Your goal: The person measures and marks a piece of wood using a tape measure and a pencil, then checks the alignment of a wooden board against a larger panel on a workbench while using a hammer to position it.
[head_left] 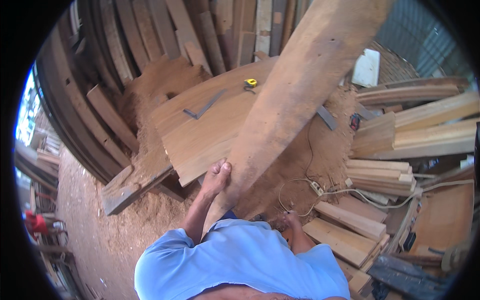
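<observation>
- The left hand [218,176] was curled round the left edge of a long rough-sawn plank [295,95], which slanted up over a broad, smooth curved board [200,132].
- The right hand [291,219] hung low, right of the plank's near end; its grip could not be made out.
- A yellow tape measure [250,83] and a grey metal square [205,106] lay on that board, sawdust [320,150] heaped right of the plank.

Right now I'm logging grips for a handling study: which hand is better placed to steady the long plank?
Left. The left hand already grips the long plank at its lower edge, so it likely steadies it best. The right hand is low beside the stacked boards, off the plank.
</observation>
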A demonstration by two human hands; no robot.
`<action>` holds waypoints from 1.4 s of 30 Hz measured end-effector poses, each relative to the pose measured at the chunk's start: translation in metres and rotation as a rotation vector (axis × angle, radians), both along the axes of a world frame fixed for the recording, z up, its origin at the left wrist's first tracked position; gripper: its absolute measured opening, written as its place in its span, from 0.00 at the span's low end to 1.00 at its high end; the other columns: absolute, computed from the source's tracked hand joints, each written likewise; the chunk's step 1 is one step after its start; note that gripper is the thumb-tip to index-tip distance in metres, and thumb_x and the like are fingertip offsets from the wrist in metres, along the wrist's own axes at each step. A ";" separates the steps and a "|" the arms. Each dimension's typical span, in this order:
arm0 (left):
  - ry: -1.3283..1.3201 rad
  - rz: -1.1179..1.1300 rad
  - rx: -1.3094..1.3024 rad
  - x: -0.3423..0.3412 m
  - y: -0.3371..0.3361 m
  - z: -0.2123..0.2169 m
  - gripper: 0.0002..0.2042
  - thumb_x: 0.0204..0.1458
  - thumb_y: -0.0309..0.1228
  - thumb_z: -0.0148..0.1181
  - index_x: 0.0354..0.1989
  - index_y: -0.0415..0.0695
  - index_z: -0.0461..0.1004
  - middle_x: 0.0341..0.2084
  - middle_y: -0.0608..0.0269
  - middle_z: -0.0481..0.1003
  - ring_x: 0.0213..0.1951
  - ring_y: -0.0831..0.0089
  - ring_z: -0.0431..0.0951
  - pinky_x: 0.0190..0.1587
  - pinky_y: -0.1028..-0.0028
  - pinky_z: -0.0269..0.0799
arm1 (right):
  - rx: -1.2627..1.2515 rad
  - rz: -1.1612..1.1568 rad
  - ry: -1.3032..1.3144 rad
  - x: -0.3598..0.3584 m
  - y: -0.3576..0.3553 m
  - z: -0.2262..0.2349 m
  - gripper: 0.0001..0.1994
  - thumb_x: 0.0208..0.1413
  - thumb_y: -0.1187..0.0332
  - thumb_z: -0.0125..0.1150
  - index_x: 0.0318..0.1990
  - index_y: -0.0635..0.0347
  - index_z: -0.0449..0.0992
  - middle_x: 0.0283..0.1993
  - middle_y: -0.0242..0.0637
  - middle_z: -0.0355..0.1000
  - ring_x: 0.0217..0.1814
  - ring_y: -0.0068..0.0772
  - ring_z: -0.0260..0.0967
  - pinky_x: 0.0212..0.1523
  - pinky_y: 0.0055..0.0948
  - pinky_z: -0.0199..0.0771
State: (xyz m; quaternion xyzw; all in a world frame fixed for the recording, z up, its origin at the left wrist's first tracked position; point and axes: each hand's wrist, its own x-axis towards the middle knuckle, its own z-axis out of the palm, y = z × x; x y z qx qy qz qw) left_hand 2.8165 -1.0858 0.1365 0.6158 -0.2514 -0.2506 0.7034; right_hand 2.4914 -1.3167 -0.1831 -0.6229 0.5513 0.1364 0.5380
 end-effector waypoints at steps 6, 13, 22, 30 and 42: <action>0.064 0.090 -0.143 0.006 0.013 0.012 0.19 0.63 0.51 0.51 0.29 0.49 0.73 0.22 0.82 0.67 0.27 0.88 0.61 0.30 0.80 0.58 | 0.132 -0.067 -0.060 0.030 0.000 0.027 0.06 0.59 0.67 0.56 0.37 0.59 0.75 0.22 0.34 0.70 0.17 0.26 0.64 0.16 0.27 0.63; 0.172 0.142 -0.263 0.020 0.002 0.061 0.26 0.57 0.58 0.52 0.33 0.42 0.72 0.21 0.65 0.73 0.22 0.76 0.72 0.25 0.75 0.71 | 0.083 0.152 -0.074 0.043 0.001 -0.017 0.09 0.59 0.65 0.58 0.35 0.62 0.76 0.26 0.36 0.75 0.18 0.26 0.68 0.18 0.27 0.66; 0.147 -0.028 -0.419 0.044 0.021 0.133 0.27 0.59 0.60 0.44 0.26 0.45 0.66 0.15 0.66 0.66 0.17 0.76 0.68 0.17 0.77 0.67 | 0.081 0.233 -0.083 0.082 0.003 0.025 0.11 0.59 0.65 0.58 0.37 0.65 0.77 0.27 0.37 0.77 0.20 0.25 0.70 0.20 0.26 0.69; 0.078 0.065 -0.530 0.058 0.048 0.139 0.27 0.60 0.59 0.44 0.27 0.45 0.66 0.17 0.67 0.65 0.17 0.76 0.67 0.18 0.77 0.65 | 0.130 0.174 -0.101 0.072 0.001 0.021 0.12 0.58 0.65 0.58 0.39 0.67 0.77 0.27 0.39 0.77 0.20 0.25 0.69 0.19 0.27 0.70; 0.115 0.117 -0.456 0.025 0.036 0.162 0.28 0.57 0.62 0.46 0.26 0.45 0.66 0.16 0.67 0.65 0.18 0.76 0.70 0.21 0.77 0.70 | 0.114 0.244 0.003 0.047 -0.012 -0.013 0.12 0.59 0.64 0.59 0.40 0.67 0.76 0.26 0.40 0.77 0.20 0.27 0.71 0.18 0.27 0.69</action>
